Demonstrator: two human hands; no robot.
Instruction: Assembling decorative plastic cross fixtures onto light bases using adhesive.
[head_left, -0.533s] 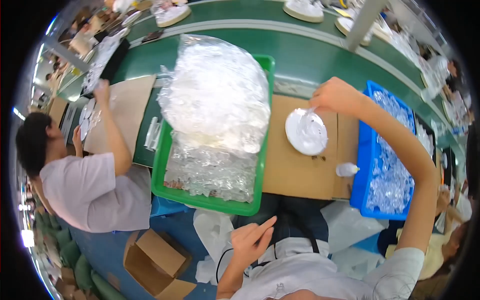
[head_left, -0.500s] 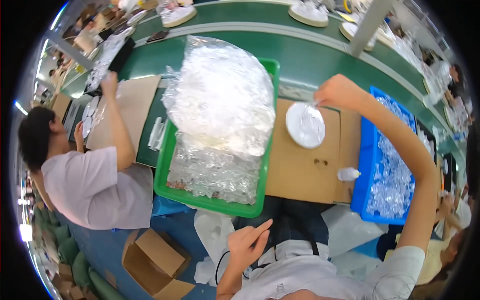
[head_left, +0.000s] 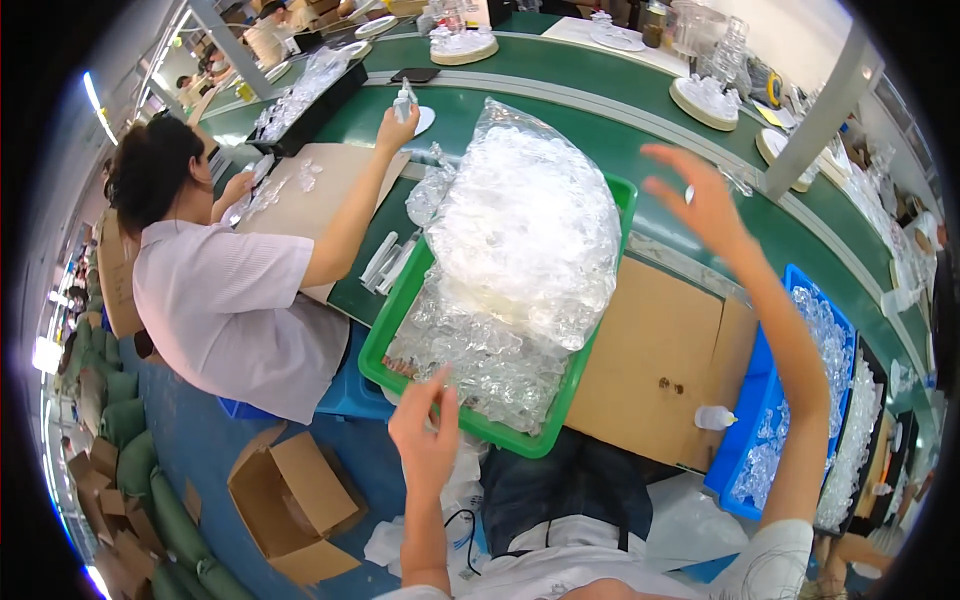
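Observation:
My left hand [head_left: 425, 437] is at the near left rim of a green tray [head_left: 488, 434], thumb and fingers apart, nothing visible in it. The tray holds clear plastic pieces [head_left: 470, 345] and a large clear bag [head_left: 535, 235] stuffed with more of them. My right hand [head_left: 703, 208], slightly blurred, is stretched over the green conveyor belt [head_left: 655, 135] with its fingers spread. Beside it on the belt lies a clear plastic piece [head_left: 737, 182]. A small white bit shows between its fingers, too little to make out.
Brown cardboard [head_left: 635, 350] covers the bench, with small dark bits and a small white bottle [head_left: 714, 418] on it. A blue bin [head_left: 762, 470] of clear pieces stands at right. A co-worker [head_left: 225, 270] sits at left. An open carton [head_left: 300, 500] is on the floor.
The white disc with its clear piece has gone from the cardboard. My right hand has moved farther over the belt and spread its fingers. My left hand has risen to the tray. The view has shifted.

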